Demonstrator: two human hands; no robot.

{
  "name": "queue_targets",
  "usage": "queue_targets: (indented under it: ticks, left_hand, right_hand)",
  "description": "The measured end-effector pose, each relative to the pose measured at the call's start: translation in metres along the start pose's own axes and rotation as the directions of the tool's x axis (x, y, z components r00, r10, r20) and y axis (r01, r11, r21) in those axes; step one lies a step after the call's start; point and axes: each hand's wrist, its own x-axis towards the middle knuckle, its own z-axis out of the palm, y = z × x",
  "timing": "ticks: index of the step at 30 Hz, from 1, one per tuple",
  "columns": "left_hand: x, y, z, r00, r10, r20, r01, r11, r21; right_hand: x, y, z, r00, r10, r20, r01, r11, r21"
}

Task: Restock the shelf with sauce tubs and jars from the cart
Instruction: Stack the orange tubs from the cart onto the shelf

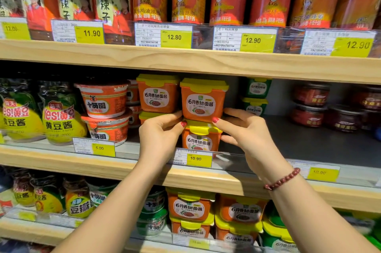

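The shelf front looks like pale, matt wood with visible grain, and its deck is a dull grey sheet. Each sauce tub is smooth orange plastic with a glossy yellow lid. The jars above are shiny dark glass with glossy printed labels.

The upper tub is orange with a yellow lid and a white oval label; the lower tub matches. Green tubs have yellow lids. Price tags are yellow and white, the shelf pale wood grain, the nails red, the bracelet dark red beads.
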Motion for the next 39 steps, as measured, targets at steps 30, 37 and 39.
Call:
queue_targets:
  ticks: [30,37,39]
  left_hand:
    - [-0.027,0.025,-0.019,0.95,0.139,0.28,-0.137,0.99,-0.027]
    - [-0.081,0.025,0.042,0.812,0.258,0.524,-0.197,0.965,-0.17]
    - [-0.098,0.023,0.066,0.773,0.278,0.571,-0.191,0.959,-0.209]
  right_hand:
    - [-0.034,-0.011,-0.014,0.995,-0.1,0.017,0.1,0.954,-0.282]
    - [-0.106,-0.002,-0.064,0.982,-0.124,-0.145,0.063,0.928,-0.366]
    - [-0.126,0.007,-0.085,0.972,-0.1,-0.215,0.019,0.937,-0.35]
